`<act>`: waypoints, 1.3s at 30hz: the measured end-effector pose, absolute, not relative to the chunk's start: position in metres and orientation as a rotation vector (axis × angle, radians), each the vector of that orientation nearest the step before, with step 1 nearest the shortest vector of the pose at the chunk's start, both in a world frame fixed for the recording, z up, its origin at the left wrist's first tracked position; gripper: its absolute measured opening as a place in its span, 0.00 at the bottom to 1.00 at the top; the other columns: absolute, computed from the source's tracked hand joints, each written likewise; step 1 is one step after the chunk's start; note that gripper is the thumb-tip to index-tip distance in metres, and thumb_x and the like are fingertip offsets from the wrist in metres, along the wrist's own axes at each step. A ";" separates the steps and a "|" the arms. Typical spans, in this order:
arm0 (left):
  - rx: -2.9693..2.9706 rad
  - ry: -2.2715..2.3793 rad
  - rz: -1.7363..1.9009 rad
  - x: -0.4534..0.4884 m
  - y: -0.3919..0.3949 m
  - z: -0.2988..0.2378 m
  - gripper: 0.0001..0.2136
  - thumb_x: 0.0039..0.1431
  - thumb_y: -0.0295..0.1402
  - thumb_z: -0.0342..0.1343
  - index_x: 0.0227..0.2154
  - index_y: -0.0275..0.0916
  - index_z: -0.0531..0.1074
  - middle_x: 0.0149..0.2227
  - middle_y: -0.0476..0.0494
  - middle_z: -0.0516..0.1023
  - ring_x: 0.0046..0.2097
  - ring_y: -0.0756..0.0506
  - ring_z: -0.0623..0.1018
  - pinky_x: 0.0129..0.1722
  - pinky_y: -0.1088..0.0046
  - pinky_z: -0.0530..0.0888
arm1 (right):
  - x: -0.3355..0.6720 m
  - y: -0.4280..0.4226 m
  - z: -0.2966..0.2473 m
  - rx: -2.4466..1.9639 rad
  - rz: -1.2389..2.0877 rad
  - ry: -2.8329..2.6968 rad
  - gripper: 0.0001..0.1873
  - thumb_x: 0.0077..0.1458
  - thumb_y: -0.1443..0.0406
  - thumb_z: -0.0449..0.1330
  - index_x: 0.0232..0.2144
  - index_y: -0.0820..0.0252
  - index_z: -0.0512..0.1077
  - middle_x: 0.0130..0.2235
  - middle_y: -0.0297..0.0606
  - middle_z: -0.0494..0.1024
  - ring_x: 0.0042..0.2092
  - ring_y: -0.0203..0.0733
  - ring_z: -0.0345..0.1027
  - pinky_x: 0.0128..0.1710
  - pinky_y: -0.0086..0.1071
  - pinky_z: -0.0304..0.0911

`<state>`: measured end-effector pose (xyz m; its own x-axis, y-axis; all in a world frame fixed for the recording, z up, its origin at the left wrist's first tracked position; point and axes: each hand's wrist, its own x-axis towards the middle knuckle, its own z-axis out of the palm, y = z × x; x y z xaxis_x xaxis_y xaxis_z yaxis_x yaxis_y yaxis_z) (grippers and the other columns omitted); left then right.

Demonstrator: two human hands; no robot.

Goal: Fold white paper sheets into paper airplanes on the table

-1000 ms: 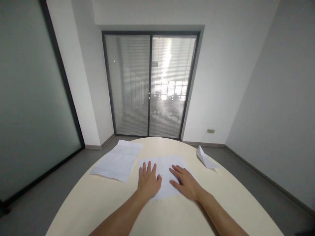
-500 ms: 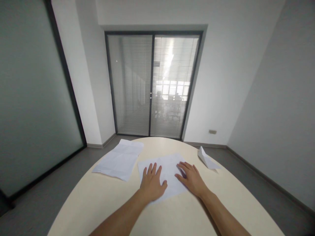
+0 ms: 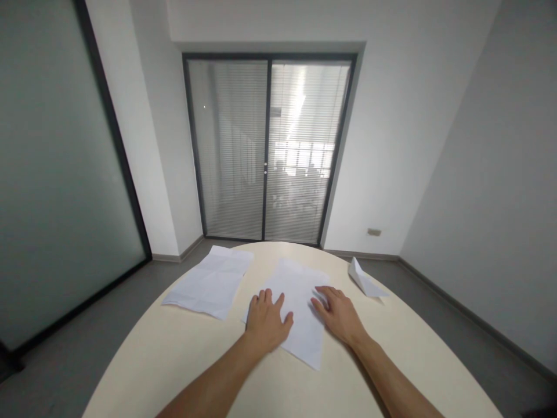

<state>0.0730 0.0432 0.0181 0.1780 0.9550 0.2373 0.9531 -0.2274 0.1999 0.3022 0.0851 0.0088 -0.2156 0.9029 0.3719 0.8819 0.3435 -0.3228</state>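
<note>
A white sheet of paper lies turned at an angle on the pale round table, in front of me. My left hand rests on its left side, palm down, fingers apart and the thumb pointing right. My right hand is over the sheet's right edge, its fingers bent and spread, with nothing gripped between them. Whether the right fingertips press on the paper I cannot tell. Part of the sheet's left and right edges is hidden under the hands.
On the table's left side lies another creased white sheet. A folded piece of white paper stands partly raised near the right edge. Beyond the table are a glass door with blinds and a wall socket.
The middle sheet has turned on the table, so one corner now points toward me. My left fingers have curled a little; the right hand has stayed nearly in place.
</note>
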 end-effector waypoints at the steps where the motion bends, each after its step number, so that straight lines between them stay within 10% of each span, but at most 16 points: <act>1: 2.403 1.954 0.503 0.073 0.044 0.017 0.28 0.63 0.49 0.42 0.60 0.43 0.68 0.53 0.33 0.72 0.56 0.33 0.68 0.57 0.51 0.62 | 0.301 0.085 0.007 -1.539 0.070 -2.156 0.29 0.62 0.48 0.51 0.55 0.61 0.72 0.58 0.47 0.73 0.58 0.53 0.65 0.59 0.44 0.58; 9: 2.463 1.792 0.423 0.071 0.050 0.001 0.33 0.64 0.51 0.39 0.63 0.31 0.63 0.69 0.34 0.55 0.70 0.35 0.51 0.68 0.53 0.46 | 0.302 0.088 -0.002 -1.574 0.161 -2.248 0.32 0.60 0.47 0.54 0.59 0.60 0.70 0.63 0.47 0.67 0.64 0.53 0.59 0.65 0.47 0.51; 26: 2.429 1.777 0.558 0.064 0.057 0.006 0.24 0.62 0.44 0.48 0.58 0.42 0.67 0.58 0.38 0.70 0.59 0.38 0.66 0.60 0.60 0.62 | 0.312 0.097 -0.008 -1.464 0.206 -2.318 0.29 0.60 0.49 0.56 0.57 0.57 0.72 0.63 0.46 0.68 0.64 0.53 0.60 0.65 0.48 0.52; 39: 2.397 1.771 0.481 0.059 0.069 -0.016 0.30 0.64 0.47 0.44 0.65 0.36 0.60 0.69 0.35 0.54 0.70 0.36 0.54 0.68 0.55 0.51 | 0.316 0.099 -0.008 -1.399 0.234 -2.327 0.27 0.61 0.49 0.56 0.55 0.56 0.74 0.61 0.45 0.70 0.63 0.53 0.61 0.64 0.48 0.54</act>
<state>0.0590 0.0694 -0.0161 0.2641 0.9475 0.1800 0.9085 -0.3071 0.2833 0.3159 0.0986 -0.0077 -0.4101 0.8739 0.2610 0.8045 0.4814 -0.3478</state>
